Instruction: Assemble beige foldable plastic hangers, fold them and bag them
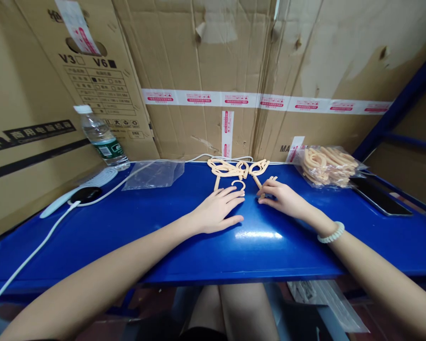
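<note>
My left hand (pixel 220 210) lies palm down on the blue table, fingers stretched out and slightly apart. Its fingertips reach a beige folding clothes hanger whose hook (pixel 240 183) curves up beyond them; part of this hanger is hidden under the hand. To the right, my right hand (pixel 283 198) has its fingers curled in a pinch on another beige hanger (pixel 257 181), with a hook end showing behind the knuckles. Just beyond both hands, several beige hangers (pixel 224 168) lie in a loose group near the cardboard.
Cardboard boxes (pixel 199 128) wall the back of the blue table (pixel 184 251). At left stand a water bottle (pixel 104 142), a white cable (pixel 49 232), a black round device (pixel 86 194) and a clear bag (pixel 154 175). Bagged hangers (pixel 326 166) and a phone (pixel 381 196) lie right.
</note>
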